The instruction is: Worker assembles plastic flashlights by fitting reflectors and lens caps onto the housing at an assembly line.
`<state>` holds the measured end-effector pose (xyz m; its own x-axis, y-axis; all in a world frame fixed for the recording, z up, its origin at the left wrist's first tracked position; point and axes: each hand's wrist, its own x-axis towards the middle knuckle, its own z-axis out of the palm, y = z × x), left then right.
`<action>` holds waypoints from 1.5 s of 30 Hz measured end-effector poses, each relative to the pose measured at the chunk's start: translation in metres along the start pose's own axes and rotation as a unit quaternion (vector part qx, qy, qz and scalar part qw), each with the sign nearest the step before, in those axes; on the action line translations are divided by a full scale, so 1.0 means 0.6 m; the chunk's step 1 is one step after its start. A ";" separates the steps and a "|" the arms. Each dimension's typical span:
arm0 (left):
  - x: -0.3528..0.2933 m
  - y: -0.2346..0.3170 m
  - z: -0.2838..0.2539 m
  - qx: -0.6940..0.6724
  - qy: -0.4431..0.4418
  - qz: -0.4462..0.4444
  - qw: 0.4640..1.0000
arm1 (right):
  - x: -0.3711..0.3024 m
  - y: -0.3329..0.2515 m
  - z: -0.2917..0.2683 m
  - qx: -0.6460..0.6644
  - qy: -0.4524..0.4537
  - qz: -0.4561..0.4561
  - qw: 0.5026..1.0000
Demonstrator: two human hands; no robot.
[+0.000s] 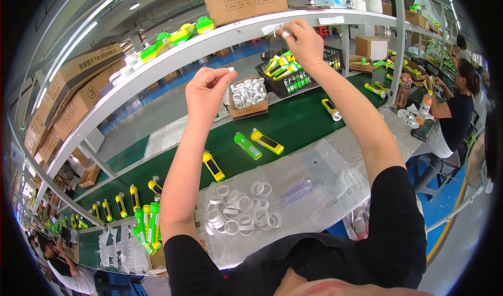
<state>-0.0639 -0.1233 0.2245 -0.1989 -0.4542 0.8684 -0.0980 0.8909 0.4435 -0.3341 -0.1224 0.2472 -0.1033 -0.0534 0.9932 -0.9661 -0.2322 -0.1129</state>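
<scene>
My left hand (204,91) is raised over the far side of the green belt, thumb and fingers pinched on a small white piece (230,69) whose kind I cannot make out. My right hand (305,43) reaches up to the front edge of the white shelf (241,19). Its fingers are closed round something small and pale, mostly hidden, beside a white strip (270,29) on that edge. Below my hands, a green flashlight-like device (247,146) and a yellow one (267,142) lie on the belt (298,123). White rings (242,202) are heaped on the plastic-covered worktop (330,175) nearer me.
Behind the belt stand a carton of white rings (248,110) and a black crate (293,89) of yellow-green devices. A brown carton (246,5) rests on the shelf. More devices (121,206) line the belt leftward. At right sits a co-worker (461,107) near an orange bottle (424,107).
</scene>
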 end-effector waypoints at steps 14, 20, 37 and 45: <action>0.004 -0.003 0.073 0.044 -0.035 0.039 0.998 | 0.024 0.066 -0.002 0.016 -0.020 -0.095 0.995; 0.030 0.016 0.102 -0.021 -0.021 0.078 0.996 | -0.032 -0.027 -0.043 0.376 -0.230 0.168 0.882; 0.032 0.029 0.141 -0.122 -0.041 0.003 0.992 | -0.071 -0.025 -0.128 0.515 -0.294 0.443 0.672; 0.015 0.045 0.139 -0.134 -0.060 -0.057 0.987 | -0.080 -0.059 -0.145 0.500 -0.266 0.270 0.779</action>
<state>-0.1498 -0.1028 0.2258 -0.3166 -0.5339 0.7840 0.1328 0.7935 0.5940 -0.3156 -0.0274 0.2060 -0.0613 -0.7376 0.6725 -0.1220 -0.6632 -0.7385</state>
